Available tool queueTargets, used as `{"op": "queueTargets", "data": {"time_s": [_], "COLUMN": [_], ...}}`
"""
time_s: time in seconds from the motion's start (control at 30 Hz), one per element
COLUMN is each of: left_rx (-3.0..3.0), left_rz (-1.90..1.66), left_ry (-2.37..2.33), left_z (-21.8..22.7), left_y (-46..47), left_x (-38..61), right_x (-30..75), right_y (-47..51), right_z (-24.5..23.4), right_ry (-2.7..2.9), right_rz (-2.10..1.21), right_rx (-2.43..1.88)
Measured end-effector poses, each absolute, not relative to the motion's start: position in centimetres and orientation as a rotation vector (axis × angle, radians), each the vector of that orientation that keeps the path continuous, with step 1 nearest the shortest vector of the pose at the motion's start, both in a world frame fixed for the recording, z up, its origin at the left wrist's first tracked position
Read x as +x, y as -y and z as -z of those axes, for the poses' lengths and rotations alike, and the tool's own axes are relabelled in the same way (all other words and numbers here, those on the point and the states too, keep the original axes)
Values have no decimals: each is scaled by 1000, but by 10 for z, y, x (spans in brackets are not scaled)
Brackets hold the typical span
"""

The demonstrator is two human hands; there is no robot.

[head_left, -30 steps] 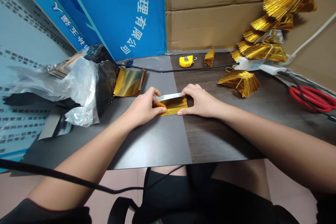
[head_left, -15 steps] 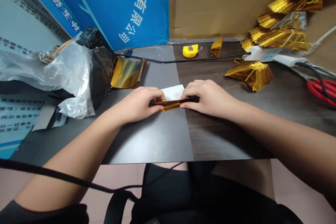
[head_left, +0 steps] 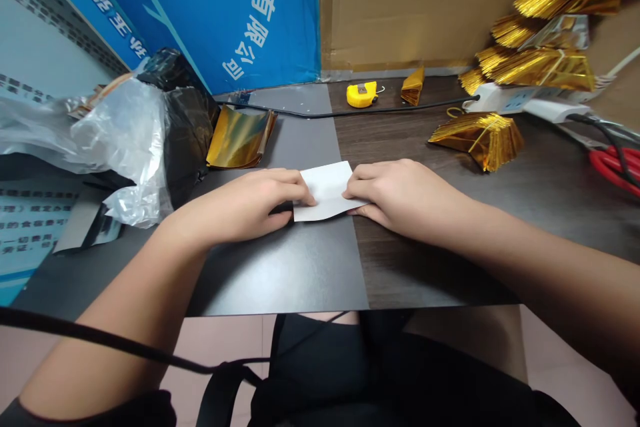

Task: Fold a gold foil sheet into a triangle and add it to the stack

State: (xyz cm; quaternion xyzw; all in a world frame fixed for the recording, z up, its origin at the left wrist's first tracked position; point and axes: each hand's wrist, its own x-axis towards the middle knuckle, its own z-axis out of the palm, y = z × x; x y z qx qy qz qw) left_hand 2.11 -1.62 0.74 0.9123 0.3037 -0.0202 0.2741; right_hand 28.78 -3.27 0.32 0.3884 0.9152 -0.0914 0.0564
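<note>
A small sheet of foil paper point(head_left: 326, 188) lies white side up on the table in front of me, with a crease across it and its front edge slightly lifted. On its left end press the curled fingers of my left hand point(head_left: 267, 200); the thumb sits by the paper's left edge, its tip partly hidden. My right hand point(head_left: 387, 193) pinches the right end, fingers on top and thumb under the front edge. A stack of gold foil sheets point(head_left: 240, 139) rests behind my left hand.
Behind stand a yellow tape measure point(head_left: 362, 95), a small folded gold piece point(head_left: 413, 87) and a black cable point(head_left: 310, 115). At right are a bound gold foil bundle point(head_left: 483, 139), a power strip point(head_left: 505, 99) and red-handled scissors point(head_left: 615, 163). Plastic bags point(head_left: 135, 140) crowd the left.
The gold strip folded up along the paper's front edge has opened down flat, showing its white side. My left fingers moved from pinching that fold to pressing on top of the paper.
</note>
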Motion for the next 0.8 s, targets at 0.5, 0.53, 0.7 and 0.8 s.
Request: {"op": "queueTargets", "data": {"time_s": [0.5, 0.53, 0.7, 0.8], "left_rx": [2321, 2313, 2233, 2212], "left_rz": [171, 164, 86, -25], "left_ry": [-749, -746, -717, -741], "left_z": [-14, -14, -13, -10], "left_y": [16, 15, 10, 6], "left_x": [12, 11, 6, 2], "right_x": [268, 265, 257, 261], "right_y": [63, 66, 81, 75], "right_z": [5, 7, 16, 17], "right_ry": [-3059, -3071, -3106, -3090], "right_rz": [-110, -98, -121, -2], "right_rx": [856, 859, 900, 889]}}
